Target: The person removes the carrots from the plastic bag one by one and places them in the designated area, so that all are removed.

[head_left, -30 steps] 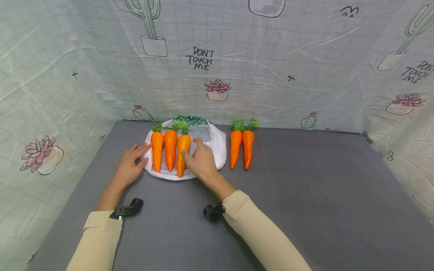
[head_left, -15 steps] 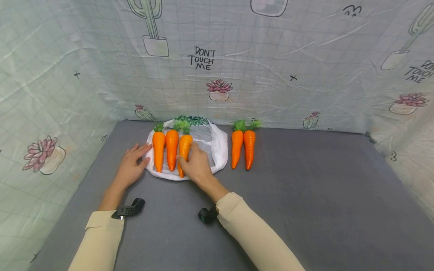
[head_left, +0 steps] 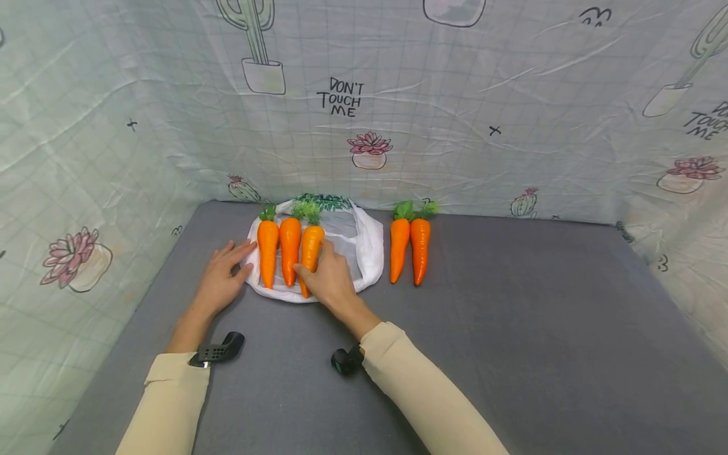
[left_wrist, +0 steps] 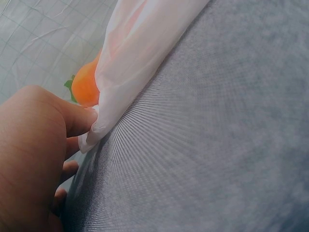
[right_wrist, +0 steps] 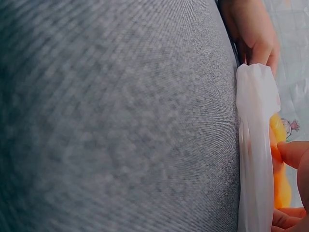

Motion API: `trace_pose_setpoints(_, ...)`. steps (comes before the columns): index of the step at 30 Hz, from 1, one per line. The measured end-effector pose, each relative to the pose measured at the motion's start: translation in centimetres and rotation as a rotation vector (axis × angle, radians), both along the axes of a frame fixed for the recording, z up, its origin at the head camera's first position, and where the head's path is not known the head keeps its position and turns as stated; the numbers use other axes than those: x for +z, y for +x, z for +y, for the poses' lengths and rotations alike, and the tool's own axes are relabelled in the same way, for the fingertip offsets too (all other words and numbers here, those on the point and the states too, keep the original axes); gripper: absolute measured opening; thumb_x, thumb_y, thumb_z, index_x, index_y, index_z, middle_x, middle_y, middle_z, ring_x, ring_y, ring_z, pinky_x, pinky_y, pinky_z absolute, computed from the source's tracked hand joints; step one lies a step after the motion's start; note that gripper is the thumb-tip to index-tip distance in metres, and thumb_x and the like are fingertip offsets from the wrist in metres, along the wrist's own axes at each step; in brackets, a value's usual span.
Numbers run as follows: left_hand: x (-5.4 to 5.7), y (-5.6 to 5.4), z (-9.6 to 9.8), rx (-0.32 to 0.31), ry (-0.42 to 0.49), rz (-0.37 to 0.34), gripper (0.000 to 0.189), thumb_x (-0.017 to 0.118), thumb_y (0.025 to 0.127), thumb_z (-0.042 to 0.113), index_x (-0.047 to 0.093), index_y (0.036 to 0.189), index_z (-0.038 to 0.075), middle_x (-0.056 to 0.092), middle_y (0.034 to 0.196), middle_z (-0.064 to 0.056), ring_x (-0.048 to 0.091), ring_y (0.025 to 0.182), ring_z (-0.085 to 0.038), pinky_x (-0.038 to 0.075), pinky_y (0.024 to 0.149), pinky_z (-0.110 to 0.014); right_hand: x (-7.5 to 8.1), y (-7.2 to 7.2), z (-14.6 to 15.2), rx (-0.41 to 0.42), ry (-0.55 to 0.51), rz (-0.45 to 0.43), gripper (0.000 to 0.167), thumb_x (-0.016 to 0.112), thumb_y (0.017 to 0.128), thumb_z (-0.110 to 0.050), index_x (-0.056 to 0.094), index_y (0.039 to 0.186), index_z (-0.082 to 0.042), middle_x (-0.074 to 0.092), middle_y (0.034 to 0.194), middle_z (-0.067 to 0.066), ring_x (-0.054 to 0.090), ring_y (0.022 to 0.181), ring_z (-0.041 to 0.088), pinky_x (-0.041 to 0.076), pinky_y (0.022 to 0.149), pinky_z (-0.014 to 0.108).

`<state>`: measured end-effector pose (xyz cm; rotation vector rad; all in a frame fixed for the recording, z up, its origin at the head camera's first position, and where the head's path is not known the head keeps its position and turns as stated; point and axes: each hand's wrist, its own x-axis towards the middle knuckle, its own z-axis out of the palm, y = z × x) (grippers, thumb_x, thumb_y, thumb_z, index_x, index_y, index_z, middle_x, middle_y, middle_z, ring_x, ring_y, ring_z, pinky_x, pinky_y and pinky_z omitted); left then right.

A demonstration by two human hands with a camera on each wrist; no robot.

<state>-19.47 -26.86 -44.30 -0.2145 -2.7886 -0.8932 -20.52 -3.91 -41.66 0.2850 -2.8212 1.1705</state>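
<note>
Three orange carrots lie side by side in an open white plastic bag (head_left: 372, 253): a left one (head_left: 268, 249), a middle one (head_left: 290, 246) and a right one (head_left: 312, 243). My right hand (head_left: 332, 278) holds the right carrot, thumb on its left side and fingers on its right. Part of that carrot is hidden under the hand. At the bag's left rim rests my left hand (head_left: 222, 281), thumb and forefinger spread apart and touching the plastic. In the left wrist view, the left thumb (left_wrist: 79, 118) meets the bag edge (left_wrist: 104, 116) beside an orange carrot top (left_wrist: 86, 86).
Two more carrots, one (head_left: 399, 249) beside the other (head_left: 419, 253), lie right of the bag on the grey tabletop (head_left: 512, 328). A printed curtain (head_left: 432, 126) hangs behind and along the sides. Each wrist wears a black camera, such as the left one (head_left: 218, 351).
My right hand has moved slightly left and closed its thumb and fingers around the right carrot. My left hand stays at the bag's rim, and the view has shifted a little.
</note>
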Motion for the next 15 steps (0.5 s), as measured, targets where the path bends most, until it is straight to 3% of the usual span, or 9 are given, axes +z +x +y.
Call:
trace_pose_setpoints(9, -0.14, -0.04, -0.02, 0.002, 0.000, 0.004, 0.046, 0.055, 0.094, 0.010, 0.047, 0.139, 0.001, 0.041, 0.143, -0.023, 0.023, 0.136, -0.048, 0.005, 0.113, -0.057, 0.23, -0.01, -0.14, -0.017, 0.021, -0.029, 0.066, 0.065, 0.084, -0.030, 0.040, 0.139, -0.004, 0.065, 0.093, 0.017, 0.065, 0.078, 0.027, 0.054, 0.064, 0.036)
trace_pose_setpoints(15, -0.23, -0.08, -0.08, -0.001, -0.001, 0.007, 0.046, 0.056, 0.094, 0.009, 0.048, 0.139, 0.001, 0.041, 0.143, -0.023, 0.023, 0.136, -0.048, 0.005, 0.113, -0.057, 0.36, 0.05, -0.27, -0.025, 0.005, -0.022, 0.056, 0.066, 0.080, -0.025, 0.046, 0.128, -0.005, 0.061, 0.080, 0.010, 0.060, 0.068, 0.024, 0.049, 0.056, 0.034)
